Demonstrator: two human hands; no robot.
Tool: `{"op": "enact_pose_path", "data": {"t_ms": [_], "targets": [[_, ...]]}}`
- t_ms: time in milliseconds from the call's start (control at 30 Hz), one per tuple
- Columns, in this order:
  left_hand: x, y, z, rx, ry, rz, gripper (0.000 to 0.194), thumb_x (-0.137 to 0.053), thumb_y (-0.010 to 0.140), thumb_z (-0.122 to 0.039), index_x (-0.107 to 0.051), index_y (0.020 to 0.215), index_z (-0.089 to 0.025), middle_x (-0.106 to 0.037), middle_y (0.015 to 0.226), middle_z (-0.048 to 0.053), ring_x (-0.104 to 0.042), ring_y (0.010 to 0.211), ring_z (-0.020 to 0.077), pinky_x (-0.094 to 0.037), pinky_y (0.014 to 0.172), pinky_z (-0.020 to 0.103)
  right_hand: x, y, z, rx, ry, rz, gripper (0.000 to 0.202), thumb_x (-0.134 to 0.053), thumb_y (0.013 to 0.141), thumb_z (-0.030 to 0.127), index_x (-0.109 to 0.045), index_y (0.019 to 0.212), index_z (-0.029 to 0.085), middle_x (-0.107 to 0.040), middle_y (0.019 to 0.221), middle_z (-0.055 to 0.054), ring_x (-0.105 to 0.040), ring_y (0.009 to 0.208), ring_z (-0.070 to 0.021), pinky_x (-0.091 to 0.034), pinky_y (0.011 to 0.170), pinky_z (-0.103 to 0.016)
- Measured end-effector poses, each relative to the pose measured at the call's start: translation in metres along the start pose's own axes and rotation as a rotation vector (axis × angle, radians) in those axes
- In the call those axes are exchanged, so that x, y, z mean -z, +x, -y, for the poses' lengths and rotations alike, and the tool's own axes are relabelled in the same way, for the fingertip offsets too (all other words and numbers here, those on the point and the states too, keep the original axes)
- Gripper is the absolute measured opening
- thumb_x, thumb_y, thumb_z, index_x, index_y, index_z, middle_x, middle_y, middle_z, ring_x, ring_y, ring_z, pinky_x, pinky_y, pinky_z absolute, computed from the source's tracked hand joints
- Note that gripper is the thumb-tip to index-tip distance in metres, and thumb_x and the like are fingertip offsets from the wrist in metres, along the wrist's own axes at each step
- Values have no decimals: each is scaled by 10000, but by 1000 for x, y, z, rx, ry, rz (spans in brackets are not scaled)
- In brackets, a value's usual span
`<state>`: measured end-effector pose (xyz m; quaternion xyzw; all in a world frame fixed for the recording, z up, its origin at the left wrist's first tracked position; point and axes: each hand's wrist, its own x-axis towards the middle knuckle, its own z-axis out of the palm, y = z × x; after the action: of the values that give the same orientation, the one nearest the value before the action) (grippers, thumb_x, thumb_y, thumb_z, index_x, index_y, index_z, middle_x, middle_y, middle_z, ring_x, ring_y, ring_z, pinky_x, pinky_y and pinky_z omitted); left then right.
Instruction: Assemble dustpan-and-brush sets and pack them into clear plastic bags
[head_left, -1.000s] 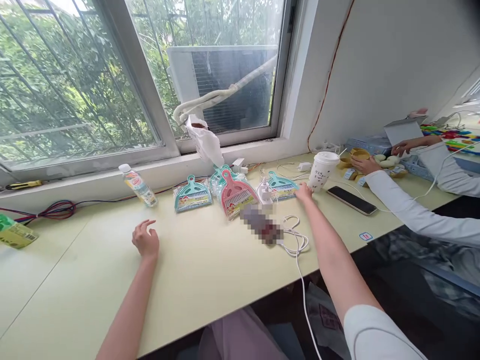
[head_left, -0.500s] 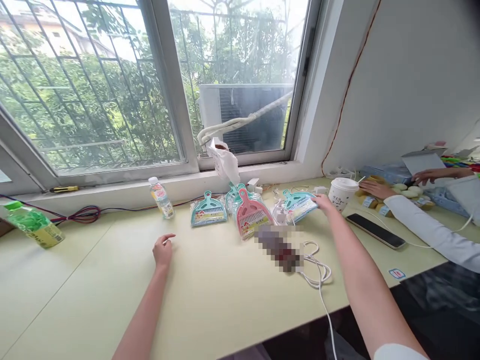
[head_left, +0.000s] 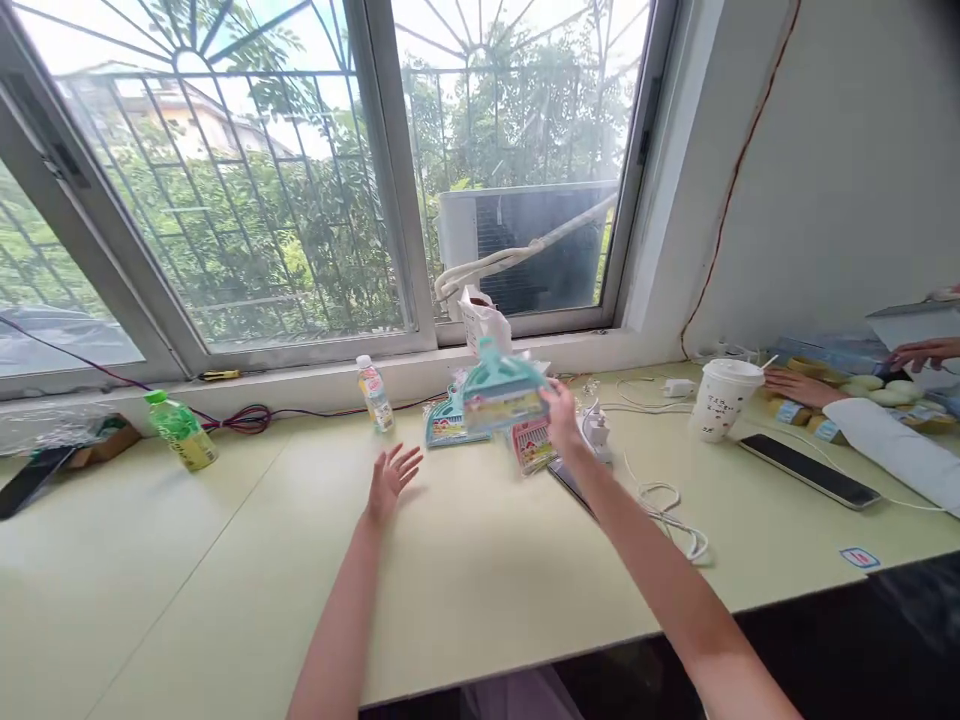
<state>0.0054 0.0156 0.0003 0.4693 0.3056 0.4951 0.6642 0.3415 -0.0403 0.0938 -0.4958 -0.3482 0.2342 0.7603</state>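
Note:
My right hand (head_left: 562,412) grips the right edge of a wrapped teal dustpan set (head_left: 504,388), held up above the table and slightly blurred. Below and behind it lie another teal dustpan set (head_left: 450,428) and a pink one (head_left: 531,446), both partly hidden by the raised one. My left hand (head_left: 391,482) is over the table to the left, fingers spread, holding nothing. A small clear bottle with a white cap (head_left: 375,396) stands beyond my left hand.
On the right are a white cup (head_left: 721,402), a phone (head_left: 808,470), a white cable (head_left: 679,520) and a person's hands and sleeve (head_left: 892,450). A green bottle (head_left: 181,432) stands at the left. A white paper bag (head_left: 484,318) is by the window.
My right hand has lifted the teal dustpan set and carried it left. My left hand has spread its fingers. The view has turned left.

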Motion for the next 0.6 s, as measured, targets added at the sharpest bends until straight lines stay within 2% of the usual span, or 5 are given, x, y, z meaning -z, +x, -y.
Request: {"op": "enact_pose_path", "data": {"t_ms": [133, 233, 400, 500, 600], "targets": [[-4, -14, -5, 122, 34, 63, 725, -590, 724, -680, -526, 1278, -215, -658, 1204, 125, -656, 1047, 311, -515, 859, 427, -74, -107, -75, -167, -27, 153, 217, -614, 709, 357, -604, 889, 236, -683, 814, -30, -641, 793, -239, -520, 719, -373], [0, -6, 1, 76, 131, -100, 649, -804, 604, -477, -610, 1159, -202, -705, 1094, 102, -681, 980, 302, -538, 810, 376, -85, -151, -105, 92, -254, 107, 290, -493, 812, 294, -584, 1080, 232, -672, 1068, -89, -625, 1002, -265, -506, 834, -420], [1, 12, 14, -37, 87, -184, 674, -859, 543, -405, -619, 1121, -156, -718, 1014, 105, -693, 918, 286, -548, 771, 351, -77, -159, -101, 610, -642, 437, 350, -479, 857, 110, -609, 1141, 269, -622, 1195, -70, -524, 1190, -252, -384, 1015, -461], [-5, 13, 19, -88, 68, -246, 661, -851, 574, -362, -593, 1152, -168, -713, 1029, 93, -690, 934, 248, -543, 794, 327, -80, -161, -99, 647, -728, 678, 232, -473, 893, 125, -646, 988, 248, -659, 937, -43, -626, 900, -209, -476, 847, -378], [-8, 12, 20, -118, 14, -271, 629, -818, 630, -325, -561, 1193, -213, -706, 1045, 61, -694, 886, 202, -547, 777, 309, -82, -162, -104, 538, -663, 661, 239, -461, 888, 136, -595, 1077, 196, -612, 1095, -99, -633, 851, -184, -505, 734, -316]]}}
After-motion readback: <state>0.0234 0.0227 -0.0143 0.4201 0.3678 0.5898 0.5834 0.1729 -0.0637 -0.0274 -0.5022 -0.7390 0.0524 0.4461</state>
